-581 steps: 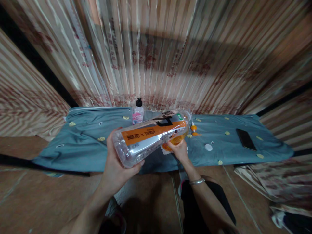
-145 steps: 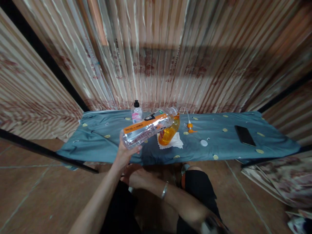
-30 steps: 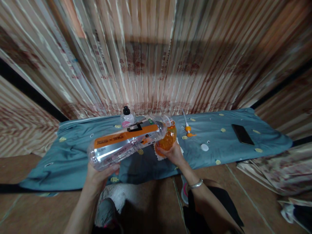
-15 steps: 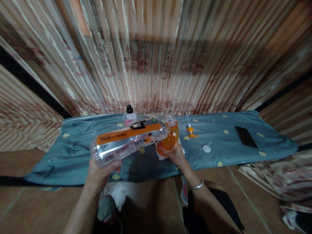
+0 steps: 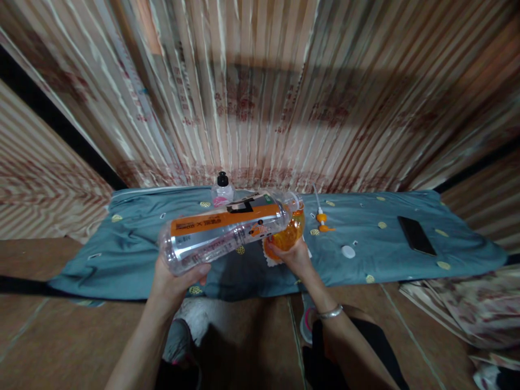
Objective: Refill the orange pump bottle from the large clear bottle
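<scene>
My left hand is closed round the base end of a large clear plastic bottle with an orange and silver label. The bottle lies tilted nearly flat, its neck toward the right. Its mouth is at the top of an orange see-through bottle, which my right hand grips from the right. Whether liquid is flowing between them I cannot tell. Under the orange bottle a white scallop-edged cloth or paper shows in part. To the right lies an orange pump top with a clear tube.
Behind the large bottle stands a small clear bottle with a black cap. A white round cap and a black phone lie on the blue-green cloth at the right. A striped curtain hangs behind.
The view has shifted slightly, so everything sits a little further right. Both bottles keep the same pose against each other, and both hands keep their hold.
</scene>
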The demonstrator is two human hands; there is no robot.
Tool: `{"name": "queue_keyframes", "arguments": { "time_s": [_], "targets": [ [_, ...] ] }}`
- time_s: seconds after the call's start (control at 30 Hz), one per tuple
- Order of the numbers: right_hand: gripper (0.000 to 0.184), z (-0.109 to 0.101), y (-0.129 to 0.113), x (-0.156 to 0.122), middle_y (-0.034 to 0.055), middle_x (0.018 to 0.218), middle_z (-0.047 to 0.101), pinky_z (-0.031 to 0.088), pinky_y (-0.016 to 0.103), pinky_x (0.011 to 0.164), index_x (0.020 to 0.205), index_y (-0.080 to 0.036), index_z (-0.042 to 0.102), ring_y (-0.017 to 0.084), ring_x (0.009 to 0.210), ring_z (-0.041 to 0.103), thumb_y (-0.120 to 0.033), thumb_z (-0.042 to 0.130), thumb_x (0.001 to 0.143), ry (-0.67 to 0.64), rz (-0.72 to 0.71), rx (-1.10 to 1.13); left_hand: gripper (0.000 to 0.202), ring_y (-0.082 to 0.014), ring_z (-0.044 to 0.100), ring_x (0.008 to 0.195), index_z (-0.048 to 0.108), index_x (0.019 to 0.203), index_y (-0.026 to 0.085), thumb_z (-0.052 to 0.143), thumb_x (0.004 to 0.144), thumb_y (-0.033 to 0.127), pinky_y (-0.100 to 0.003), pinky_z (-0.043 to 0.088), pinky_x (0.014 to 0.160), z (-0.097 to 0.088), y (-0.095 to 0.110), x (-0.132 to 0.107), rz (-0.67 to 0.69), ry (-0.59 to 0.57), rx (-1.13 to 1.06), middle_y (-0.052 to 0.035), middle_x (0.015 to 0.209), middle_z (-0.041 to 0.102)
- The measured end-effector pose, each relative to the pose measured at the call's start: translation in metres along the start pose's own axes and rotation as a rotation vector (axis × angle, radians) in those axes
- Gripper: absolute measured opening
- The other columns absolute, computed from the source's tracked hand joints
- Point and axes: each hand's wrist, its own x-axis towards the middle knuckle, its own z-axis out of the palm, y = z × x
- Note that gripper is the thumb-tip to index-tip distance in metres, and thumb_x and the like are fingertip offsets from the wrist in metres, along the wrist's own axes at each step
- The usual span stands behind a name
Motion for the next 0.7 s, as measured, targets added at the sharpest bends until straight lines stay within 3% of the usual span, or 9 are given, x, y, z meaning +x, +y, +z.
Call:
{"name": "queue_keyframes", "arguments": {
  "time_s": [0.13,0.33,0.5,0.7],
  "targets": [
    [0.072,0.000,0.003,0.000,0.0124,0.103,0.079,0.063,0.046,0.084,0.118,-0.020,0.056,0.035,0.098,0.077,-0.052,0.084,0.060,0.002,-0.011,-0.003,0.080,-0.0133,0.058,0.044,0.053,0.130,0.021,0.094,0.061,0.023,-0.022,0.046,0.034,0.002,0.002,-0.001,-0.016,0.043,0.002,0.0059,0.068,0.065],
    [0.072,0.000,0.003,0.000,0.0113,0.105,0.079,0.063,0.044,0.084,0.119,-0.021,0.056,0.032,0.097,0.077,-0.052,0.084,0.061,-0.006,-0.015,0.008,0.062,-0.0126,0.056,0.041,0.060,0.113,0.019,0.093,0.061,0.024,-0.022,0.045,0.033,0.004,0.004,-0.001,-0.019,0.039,0.012,0.0053,0.063,0.065],
    [0.073,0.001,0.004,0.000,0.0118,0.104,0.079,0.063,0.046,0.083,0.118,-0.021,0.056,0.034,0.097,0.077,-0.053,0.085,0.059,0.012,-0.010,-0.010,0.065,-0.0116,0.055,0.041,0.059,0.113,0.020,0.094,0.058,0.024,-0.020,0.044,0.033,0.009,0.008,-0.005,-0.027,0.089,-0.008,0.0053,0.065,0.066],
    [0.074,0.001,0.004,0.000,0.0117,0.103,0.079,0.064,0.045,0.082,0.120,-0.020,0.055,0.033,0.095,0.078,-0.054,0.084,0.060,0.005,-0.020,0.011,0.070,-0.0120,0.055,0.040,0.057,0.118,0.021,0.094,0.058,0.022,-0.021,0.045,0.032,0.009,0.011,-0.005,-0.018,0.065,0.019,0.0071,0.063,0.065]
  ]
}}
